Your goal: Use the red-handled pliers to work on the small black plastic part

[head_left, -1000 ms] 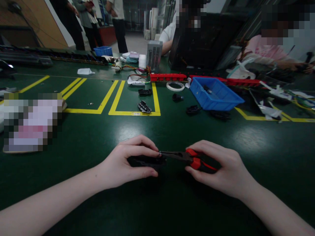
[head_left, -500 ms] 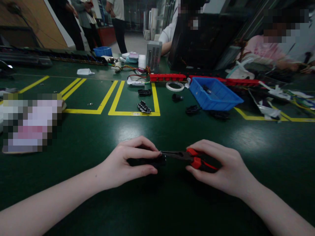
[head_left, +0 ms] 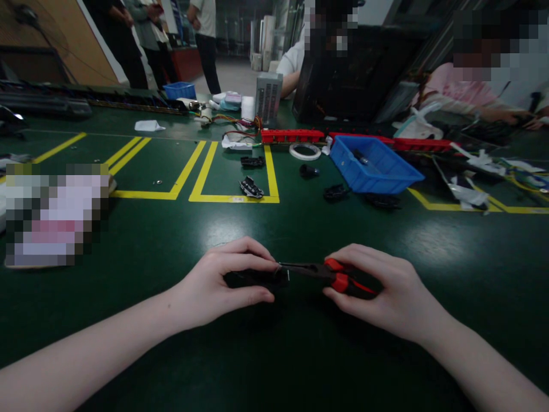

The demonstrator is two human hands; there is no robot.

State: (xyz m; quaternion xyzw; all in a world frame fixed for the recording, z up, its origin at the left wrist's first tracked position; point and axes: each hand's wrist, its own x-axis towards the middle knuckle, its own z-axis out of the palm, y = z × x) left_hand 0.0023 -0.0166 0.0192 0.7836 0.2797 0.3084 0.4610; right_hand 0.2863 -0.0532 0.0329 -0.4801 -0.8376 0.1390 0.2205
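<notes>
Between the thumb and fingers of my left hand (head_left: 231,277) is a small black part (head_left: 274,278), mostly hidden by the fingers; its exact kind does not show. My right hand (head_left: 381,292) is closed around the red and black handles of needle-nose pliers (head_left: 317,270). The pliers' thin jaws point left and their tips meet the upper right end of the black part, beside my left fingertips. Whether the tips pinch anything is too small to tell. Farther off, two black parts, one a dark piece with silvery bits (head_left: 251,187), lie near a yellow-taped outline.
A blue bin (head_left: 373,166) stands right of centre, with black pieces beside it. Behind are a roll of white tape (head_left: 305,151), a red strip (head_left: 292,136) and a grey metal box (head_left: 269,97). A blurred flat object (head_left: 64,212) lies at left. Other people are across the table.
Both hands stay almost where they were. The black part in my left hand has tilted slightly, and the pliers' tips remain at its end.
</notes>
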